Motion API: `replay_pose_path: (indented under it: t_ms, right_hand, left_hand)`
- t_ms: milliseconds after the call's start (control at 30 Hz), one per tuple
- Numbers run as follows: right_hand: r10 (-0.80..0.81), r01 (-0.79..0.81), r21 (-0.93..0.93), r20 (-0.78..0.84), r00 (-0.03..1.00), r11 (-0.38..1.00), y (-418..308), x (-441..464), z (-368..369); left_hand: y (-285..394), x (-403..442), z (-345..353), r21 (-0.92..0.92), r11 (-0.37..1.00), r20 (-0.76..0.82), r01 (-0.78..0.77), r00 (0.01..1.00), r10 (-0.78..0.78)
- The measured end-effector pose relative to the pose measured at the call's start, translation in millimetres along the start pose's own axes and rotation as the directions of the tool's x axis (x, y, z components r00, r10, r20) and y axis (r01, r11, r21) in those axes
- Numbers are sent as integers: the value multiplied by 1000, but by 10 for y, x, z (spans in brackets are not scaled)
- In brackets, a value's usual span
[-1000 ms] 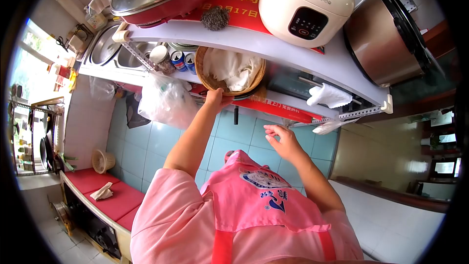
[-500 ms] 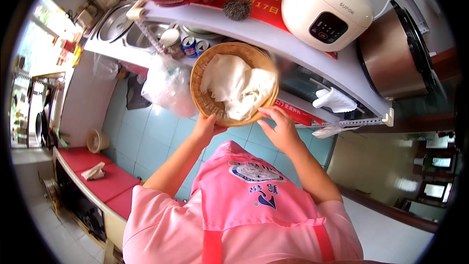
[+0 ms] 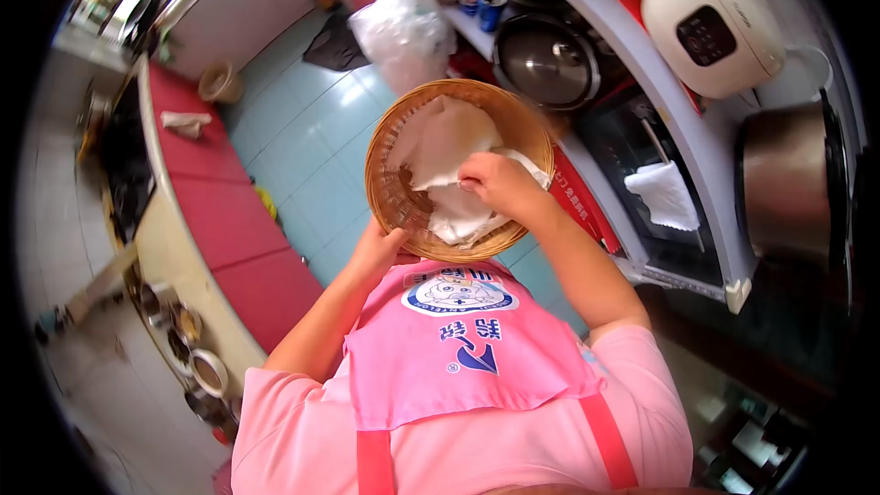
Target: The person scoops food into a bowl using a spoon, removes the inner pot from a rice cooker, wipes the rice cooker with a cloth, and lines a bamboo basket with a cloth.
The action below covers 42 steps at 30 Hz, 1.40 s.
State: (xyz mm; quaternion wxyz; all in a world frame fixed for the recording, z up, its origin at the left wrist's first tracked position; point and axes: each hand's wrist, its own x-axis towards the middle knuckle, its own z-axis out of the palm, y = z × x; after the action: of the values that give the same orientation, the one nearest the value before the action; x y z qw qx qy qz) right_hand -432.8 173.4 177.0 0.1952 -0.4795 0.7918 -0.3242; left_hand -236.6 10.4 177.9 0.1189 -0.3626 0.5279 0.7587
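Note:
A round woven basket [image 3: 401, 204] is held in front of my chest, its mouth tilted up toward me. My left hand [image 3: 377, 249] is closed on its near left rim, thumb over the edge. Inside lies a crumpled white cloth [image 3: 447, 131], spread over much of the bottom. My right hand [image 3: 502, 185] reaches over the right rim into the basket, fingers pinched together on the cloth. The fingertips are partly hidden by the hand itself.
A shelf unit on the right carries a white rice cooker [image 3: 713, 23], a large metal pot [image 3: 790, 188], a lidded pan [image 3: 547, 62] and blue cans [image 3: 490, 12]. A plastic bag [image 3: 403, 32] hangs beyond the basket. Left stands a counter with red doors [image 3: 240, 225].
My right hand has left the basket's rim and moved inside onto the cloth. My left hand keeps the rim. The view has turned left, bringing more of the left counter into sight.

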Motion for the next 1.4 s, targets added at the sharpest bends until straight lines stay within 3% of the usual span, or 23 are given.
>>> replay_pose_path:
  t_ms: [33, 133, 267, 333, 433, 500, 600, 633, 700, 767, 833, 900, 967, 1067, 1100, 1200, 1233, 1300, 1400]
  right_hand:
    - [-30, 29, 11, 30, 999, 1000, -64, 2, 29]
    - [-46, 75, 283, -107, 993, 956, -400, 37, 10]
    - [-24, 85, 356, -172, 985, 931, -621, 309, 29]
    - [209, -109, 565, -116, 971, 818, -649, 523, 67]
    - [214, -46, 762, -123, 969, 645, -681, 860, 112]
    - [274, -111, 803, -67, 959, 585, -598, 1108, 149]
    - [507, -122, 827, -213, 835, 548, -515, 1467, 441]
    - [527, -96, 820, -268, 807, 564, -429, 1575, 543]
    - [510, -124, 666, -425, 748, 736, -619, 1710, 726]
    - [350, -17, 551, -505, 789, 835, -797, 1854, 957]
    - [203, 20, 421, -478, 855, 907, -1410, 1850, 1141]
    - [45, 76, 349, -326, 944, 934, -1955, 1808, 1295]
    - [-190, 210, 49, -259, 947, 977, -2318, 1834, 1434]
    - [-319, 296, -120, -303, 898, 948, -2198, 2053, 1610]
    - [-331, 307, -124, -310, 892, 944, -2172, 2123, 1618]
    - [-112, 90, -88, -292, 950, 992, -2059, 2294, 1612]
    - [-113, 86, -100, -313, 943, 991, -2013, 2350, 1623]
    - [-45, 59, 52, -240, 970, 997, -1962, 2476, 1709]
    - [-3, 15, 78, -158, 987, 997, -1952, 2676, 1815]
  left_hand:
    - [-103, -127, -22, -15, 1000, -45, 10, 999, -10]
    - [-475, -376, -207, -128, 991, -87, 32, 995, -44]
    - [-600, -707, -395, -172, 984, -156, 48, 985, -75]
    - [-599, -842, -535, -180, 982, -151, 49, 986, -77]
    - [-647, -939, -811, -200, 979, -114, 27, 992, -51]
    - [-611, -998, -1058, -215, 977, -89, -1, 996, -19]
    - [-531, -1119, -1420, -253, 967, -82, 10, 996, -31]
    - [-506, -1123, -1564, -261, 965, -67, 8, 997, -27]
    - [-441, -1169, -1863, -275, 961, -61, 3, 998, -20]
    - [-363, -1233, -2154, -237, 971, -79, -46, 996, 28]
    - [-350, -1237, -2448, -215, 975, -103, -56, 994, 35]
    - [-339, -1224, -2670, -196, 978, -124, -70, 991, 46]
    - [-352, -1223, -2870, -234, 970, -182, -62, 983, 19]
    - [-399, -1242, -3129, -244, 968, -224, -62, 975, 6]
    - [-424, -1241, -3204, -239, 968, -229, -76, 973, 20]
    - [-513, -1288, -3316, -362, 924, -219, -125, 975, 46]
    - [-548, -1278, -3350, -394, 909, -196, -135, 979, 61]
    - [-559, -1284, -3394, -388, 911, -213, -138, 975, 57]
    - [-516, -1252, -3446, -361, 924, -227, -125, 973, 43]
